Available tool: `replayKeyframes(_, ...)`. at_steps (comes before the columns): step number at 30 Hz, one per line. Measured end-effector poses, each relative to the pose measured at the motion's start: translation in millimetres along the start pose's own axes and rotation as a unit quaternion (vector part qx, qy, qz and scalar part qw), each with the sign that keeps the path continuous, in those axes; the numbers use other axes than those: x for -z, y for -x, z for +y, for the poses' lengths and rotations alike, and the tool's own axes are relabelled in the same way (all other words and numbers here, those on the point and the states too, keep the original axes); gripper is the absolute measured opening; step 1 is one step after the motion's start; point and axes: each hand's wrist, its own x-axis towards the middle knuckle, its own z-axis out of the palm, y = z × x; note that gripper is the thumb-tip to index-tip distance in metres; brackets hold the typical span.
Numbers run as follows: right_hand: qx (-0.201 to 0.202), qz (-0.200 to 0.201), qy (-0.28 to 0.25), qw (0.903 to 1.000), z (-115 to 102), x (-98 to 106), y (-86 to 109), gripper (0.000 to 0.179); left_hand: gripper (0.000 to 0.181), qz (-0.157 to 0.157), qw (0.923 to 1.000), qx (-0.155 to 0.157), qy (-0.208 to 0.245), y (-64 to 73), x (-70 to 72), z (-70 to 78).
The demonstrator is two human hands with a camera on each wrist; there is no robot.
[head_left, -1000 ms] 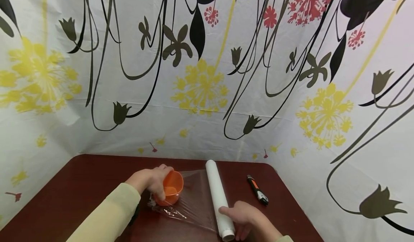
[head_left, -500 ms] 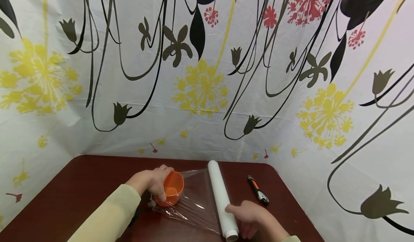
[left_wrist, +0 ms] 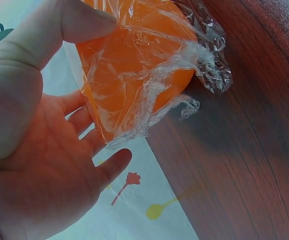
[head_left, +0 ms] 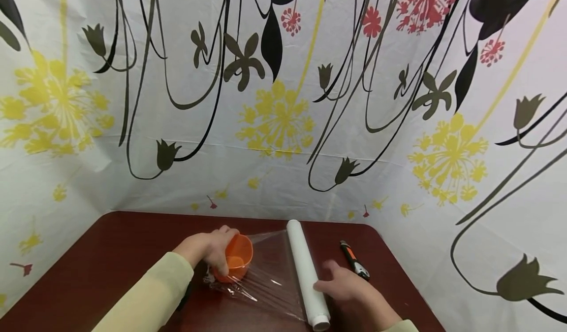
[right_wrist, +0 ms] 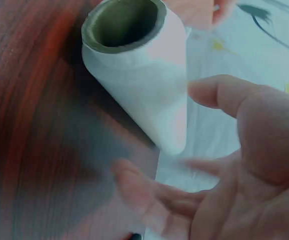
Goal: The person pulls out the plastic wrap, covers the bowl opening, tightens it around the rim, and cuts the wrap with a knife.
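In the head view my left hand [head_left: 211, 247] grips an orange bowl [head_left: 239, 262], thumb on the near side and fingers over the far rim. The bowl is tilted, its mouth facing right. Crumpled cling film [left_wrist: 152, 90] clings to its outside in the left wrist view. From the bowl a clear sheet of film [head_left: 272, 268] stretches across to a white cling film roll [head_left: 305, 275] lying lengthwise on the table. My right hand [head_left: 347, 286] is beside the roll's near half; in the right wrist view its thumb meets the roll [right_wrist: 139, 82] while the other fingers are spread and blurred.
A black and orange utility knife [head_left: 354, 260] lies on the dark red wooden table [head_left: 133, 243], right of the roll. Patterned white sheeting [head_left: 199, 184] stands behind the table and along both sides.
The roll has shifted slightly right, and the film between it and the bowl has pulled longer. My right hand has moved right with it, its fingers lifting and spreading. My left hand holds still.
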Motion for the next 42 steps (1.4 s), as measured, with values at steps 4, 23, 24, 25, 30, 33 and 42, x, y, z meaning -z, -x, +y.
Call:
replayKeyframes(4,0.104,-0.014,0.011,0.9944,-9,-5,-4.7,0.071,0.110,0.003,1.0000,0.002,0.003,1.2,-0.2,-0.7)
replayKeyframes(23,0.100,0.063,0.041,0.9921,-17,-24,-17.9,0.053,0.111,-0.006,0.9999,0.000,0.010,4.5,2.3,-4.4)
replayKeyframes(24,0.094,0.066,0.042,0.9925,-17,-24,-18.2,0.052,0.110,-0.006,0.9999,-0.002,0.009,4.7,3.0,-4.9)
replayKeyframes(25,0.087,0.068,0.040,0.9931,-18,-24,-18.5,0.052,0.110,-0.006,1.0000,-0.003,0.007,5.0,3.7,-5.6)
replayKeyframes(30,0.060,0.068,0.029,0.9955,-21,-23,-17.4,0.052,0.110,-0.008,0.9999,-0.007,0.010,5.3,6.8,-8.4)
replayKeyframes(33,0.047,0.068,0.021,0.9963,-25,-24,-15.7,0.052,0.111,-0.009,0.9998,-0.009,0.014,5.8,6.9,-10.4)
replayKeyframes(42,0.052,0.084,0.014,0.9950,-26,-24,-11.4,0.052,0.112,-0.013,0.9997,-0.009,0.018,8.7,9.5,-15.5)
